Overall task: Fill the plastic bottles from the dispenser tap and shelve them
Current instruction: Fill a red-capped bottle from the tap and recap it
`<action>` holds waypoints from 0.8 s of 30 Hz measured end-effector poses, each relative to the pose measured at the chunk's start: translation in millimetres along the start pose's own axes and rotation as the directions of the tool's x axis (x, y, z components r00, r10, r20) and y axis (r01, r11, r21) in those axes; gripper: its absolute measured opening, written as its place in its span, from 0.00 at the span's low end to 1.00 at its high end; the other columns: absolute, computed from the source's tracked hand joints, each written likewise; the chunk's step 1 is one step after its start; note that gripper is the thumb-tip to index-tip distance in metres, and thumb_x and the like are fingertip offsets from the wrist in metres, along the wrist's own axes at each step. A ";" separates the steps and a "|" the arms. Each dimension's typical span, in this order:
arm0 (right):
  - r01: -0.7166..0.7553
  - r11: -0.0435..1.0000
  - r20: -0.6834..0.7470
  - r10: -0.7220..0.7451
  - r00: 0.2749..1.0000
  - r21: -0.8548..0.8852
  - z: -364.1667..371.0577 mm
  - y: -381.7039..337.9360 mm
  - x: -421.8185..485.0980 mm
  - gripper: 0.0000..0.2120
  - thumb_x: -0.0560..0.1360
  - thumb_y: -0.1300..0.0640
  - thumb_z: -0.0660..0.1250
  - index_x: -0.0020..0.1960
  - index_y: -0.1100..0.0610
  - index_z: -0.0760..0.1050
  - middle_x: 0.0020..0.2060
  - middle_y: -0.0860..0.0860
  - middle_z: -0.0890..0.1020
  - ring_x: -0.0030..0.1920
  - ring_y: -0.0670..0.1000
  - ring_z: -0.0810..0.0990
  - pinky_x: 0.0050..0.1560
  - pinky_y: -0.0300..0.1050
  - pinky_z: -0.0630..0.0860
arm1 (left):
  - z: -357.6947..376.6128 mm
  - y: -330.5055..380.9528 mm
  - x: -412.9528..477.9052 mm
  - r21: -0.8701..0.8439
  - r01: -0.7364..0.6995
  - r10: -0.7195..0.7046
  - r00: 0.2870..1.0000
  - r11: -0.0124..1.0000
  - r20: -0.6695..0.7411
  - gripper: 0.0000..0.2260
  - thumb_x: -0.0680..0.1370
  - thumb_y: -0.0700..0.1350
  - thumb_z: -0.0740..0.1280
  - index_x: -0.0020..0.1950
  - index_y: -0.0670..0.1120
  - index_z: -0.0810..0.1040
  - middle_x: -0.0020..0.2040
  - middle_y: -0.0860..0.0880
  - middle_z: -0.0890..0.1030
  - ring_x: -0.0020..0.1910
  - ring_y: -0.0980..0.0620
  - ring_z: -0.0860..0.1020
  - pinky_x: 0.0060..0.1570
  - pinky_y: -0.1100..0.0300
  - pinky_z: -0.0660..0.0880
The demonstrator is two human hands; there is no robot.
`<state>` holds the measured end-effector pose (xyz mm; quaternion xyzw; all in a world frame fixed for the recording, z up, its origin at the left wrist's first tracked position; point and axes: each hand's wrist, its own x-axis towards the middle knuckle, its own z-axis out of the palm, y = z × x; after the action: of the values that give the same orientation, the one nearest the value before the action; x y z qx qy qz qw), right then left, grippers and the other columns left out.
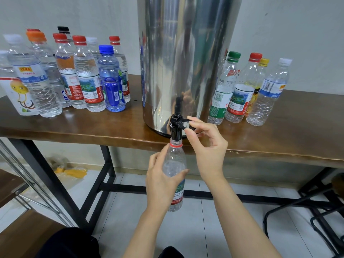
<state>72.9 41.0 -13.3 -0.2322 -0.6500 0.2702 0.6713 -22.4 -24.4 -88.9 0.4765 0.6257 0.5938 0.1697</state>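
1. The left hand point(160, 181) has its grip wrapped round the middle of a clear plastic bottle with a red neck ring and a red-and-green label point(175, 159), thumb on the right side, fingers on the left.
2. The bottle is uncapped and held upright in the air, just in front of the counter's near edge and below its top, with its mouth right up under the black tap spout point(174, 128).
3. The right hand point(206, 144) grasps the slim black tap lever point(183, 122) in a pinch of thumb and forefinger; the other fingers are loosely curled.
4. The tap juts from the base of a tall shiny steel dispenser drum point(186, 62) standing on the brown wooden counter point(93, 125).
5. Left of the drum stands a cluster of capped bottles point(87, 77), mostly red-capped, one blue.
6. Right of the drum stand four capped bottles point(240, 90) with green, red, yellow and white caps.
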 end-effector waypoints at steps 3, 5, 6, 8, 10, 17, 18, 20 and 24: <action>-0.001 1.000 0.002 0.001 1.000 -0.003 -0.1 -0.5 0.1 0.06 0.73 0.52 0.72 0.50 0.46 0.80 0.53 0.45 0.84 0.52 0.48 0.82 0.52 0.43 0.76 | 0.3 0.0 -0.3 -0.002 0.005 -0.005 1.000 1.000 -0.001 0.37 0.66 0.47 0.80 0.70 0.64 0.68 0.61 0.57 0.73 0.57 0.60 0.73 0.53 0.66 0.72; -0.004 1.000 0.005 0.004 1.000 -0.003 -0.2 -0.7 0.3 0.06 0.73 0.52 0.72 0.50 0.47 0.80 0.53 0.46 0.85 0.52 0.48 0.81 0.52 0.43 0.75 | 0.3 0.4 -0.5 -0.004 0.009 -0.009 1.000 1.000 0.000 0.37 0.66 0.47 0.80 0.70 0.64 0.67 0.61 0.57 0.73 0.58 0.60 0.73 0.53 0.67 0.72; -0.006 1.000 0.007 0.006 1.000 -0.003 -0.3 -0.5 0.4 0.06 0.73 0.52 0.72 0.50 0.47 0.81 0.53 0.46 0.85 0.52 0.48 0.81 0.51 0.43 0.75 | 0.5 0.4 -0.6 -0.002 0.012 -0.012 1.000 1.000 0.002 0.37 0.66 0.47 0.80 0.70 0.64 0.68 0.61 0.57 0.73 0.58 0.60 0.73 0.53 0.68 0.72; -0.010 1.000 0.006 0.010 1.000 -0.003 -0.6 -0.6 0.1 0.06 0.73 0.52 0.72 0.50 0.46 0.81 0.53 0.46 0.85 0.52 0.47 0.81 0.51 0.43 0.75 | 0.8 0.4 -0.6 0.001 0.014 -0.014 1.000 1.000 0.004 0.37 0.66 0.47 0.80 0.71 0.61 0.68 0.61 0.56 0.73 0.58 0.59 0.73 0.52 0.70 0.71; -0.013 1.000 0.007 0.013 1.000 -0.006 -0.6 -0.4 -0.1 0.06 0.73 0.53 0.72 0.50 0.47 0.81 0.53 0.46 0.85 0.51 0.47 0.81 0.51 0.43 0.75 | 0.6 0.7 -0.7 0.004 0.014 -0.014 1.000 1.000 0.004 0.37 0.66 0.47 0.80 0.72 0.60 0.69 0.61 0.56 0.73 0.59 0.59 0.73 0.53 0.68 0.72; -0.014 1.000 0.010 0.014 1.000 -0.019 -1.6 0.3 0.1 0.06 0.73 0.52 0.72 0.50 0.48 0.81 0.54 0.48 0.85 0.51 0.47 0.81 0.51 0.43 0.76 | -0.6 2.6 -0.8 -0.008 -0.004 0.004 1.000 1.000 0.005 0.37 0.66 0.46 0.81 0.68 0.66 0.67 0.60 0.56 0.73 0.57 0.68 0.73 0.51 0.72 0.70; -0.015 1.000 0.007 0.015 1.000 -0.016 -1.4 0.2 0.0 0.06 0.73 0.52 0.72 0.50 0.48 0.81 0.54 0.48 0.85 0.51 0.47 0.81 0.51 0.44 0.76 | -0.7 2.7 -0.8 -0.011 -0.001 0.001 1.000 1.000 0.005 0.37 0.66 0.46 0.81 0.68 0.66 0.67 0.59 0.57 0.73 0.57 0.68 0.73 0.51 0.73 0.70; -0.013 1.000 -0.002 0.013 1.000 -0.007 -0.6 0.2 0.1 0.06 0.73 0.52 0.72 0.50 0.47 0.81 0.53 0.49 0.85 0.50 0.47 0.81 0.51 0.46 0.76 | -0.9 2.5 -1.0 -0.021 0.003 -0.003 1.000 1.000 0.004 0.36 0.66 0.45 0.80 0.68 0.64 0.69 0.59 0.56 0.74 0.56 0.64 0.75 0.50 0.74 0.69; -0.006 1.000 -0.007 0.006 1.000 -0.003 0.0 0.1 0.4 0.06 0.73 0.52 0.72 0.50 0.46 0.80 0.53 0.49 0.85 0.50 0.47 0.81 0.51 0.46 0.76 | -0.8 2.0 -0.7 -0.024 -0.006 0.006 1.000 1.000 0.006 0.36 0.66 0.44 0.80 0.67 0.65 0.69 0.59 0.56 0.74 0.56 0.67 0.74 0.49 0.75 0.69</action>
<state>72.9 41.4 -13.1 -0.2360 -0.6474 0.2704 0.6723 -21.9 -25.8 -87.1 0.4783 0.6164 0.6004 0.1757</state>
